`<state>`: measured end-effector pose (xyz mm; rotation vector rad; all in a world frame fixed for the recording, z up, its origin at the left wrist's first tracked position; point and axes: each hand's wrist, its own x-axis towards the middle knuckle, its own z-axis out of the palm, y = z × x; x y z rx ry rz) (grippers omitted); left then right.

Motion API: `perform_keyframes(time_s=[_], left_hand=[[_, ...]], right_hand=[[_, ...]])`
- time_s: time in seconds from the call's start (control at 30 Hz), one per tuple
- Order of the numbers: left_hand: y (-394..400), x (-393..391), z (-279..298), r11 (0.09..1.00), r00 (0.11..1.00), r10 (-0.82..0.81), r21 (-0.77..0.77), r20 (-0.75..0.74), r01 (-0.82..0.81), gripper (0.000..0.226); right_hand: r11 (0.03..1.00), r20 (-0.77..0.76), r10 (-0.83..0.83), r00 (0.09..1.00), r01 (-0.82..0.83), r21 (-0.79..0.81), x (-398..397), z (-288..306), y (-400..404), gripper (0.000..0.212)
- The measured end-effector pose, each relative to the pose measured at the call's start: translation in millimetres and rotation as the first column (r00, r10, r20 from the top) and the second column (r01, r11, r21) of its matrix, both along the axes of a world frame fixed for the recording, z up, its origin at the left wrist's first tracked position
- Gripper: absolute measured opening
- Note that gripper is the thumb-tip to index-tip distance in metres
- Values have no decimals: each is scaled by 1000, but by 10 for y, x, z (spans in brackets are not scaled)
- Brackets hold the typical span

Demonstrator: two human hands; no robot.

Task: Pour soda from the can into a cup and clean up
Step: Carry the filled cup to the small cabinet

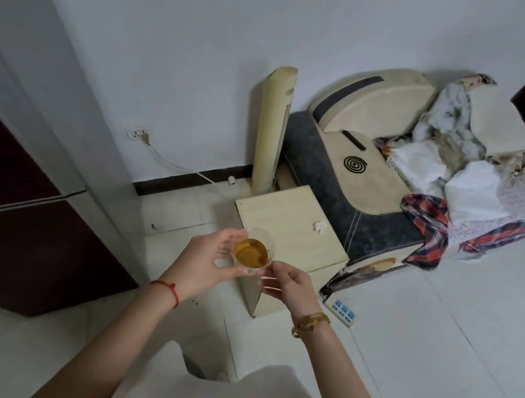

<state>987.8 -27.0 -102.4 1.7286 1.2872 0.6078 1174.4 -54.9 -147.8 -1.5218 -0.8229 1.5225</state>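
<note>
A clear plastic cup (254, 250) with amber soda in it is held in the air over the near left corner of a small cream cabinet (299, 219). My left hand (204, 258) wraps the cup's left side. The fingertips of my right hand (288, 283) touch its lower right rim. No soda can is in view.
A small white crumpled bit (319, 226) lies on the cabinet top. Behind the cabinet stands a cream tower fan (270, 130). A sofa (363, 167) piled with clothes is at the right. A power strip (341, 308) lies on the white tiled floor. A dark door is at the left.
</note>
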Motion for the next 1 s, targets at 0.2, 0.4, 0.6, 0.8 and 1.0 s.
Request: perform_keyframes(time_s=[0.2,0.4,0.6,0.8,1.0], left_hand=[[978,167,-111,991,992,-126,-53,11,127,67],[1895,371,-275,943,948,-317,-98,34,319,67],[2834,497,-404,852,856,-516,-100,9,514,67],[3599,579,-507,738,740,-672,-115,-31,666,67],[4066,707,-707,652,657,-753,-157,-24,742,66]], right_hand=[[993,26,-110,994,111,-31,116,-57,697,28],[957,35,-279,960,281,-65,190,-169,1297,29],[854,42,-509,860,510,-106,61,-326,1909,28],[704,44,-698,715,696,-144,-165,-447,2437,27],[599,78,-781,619,779,-188,-262,-613,2798,28]])
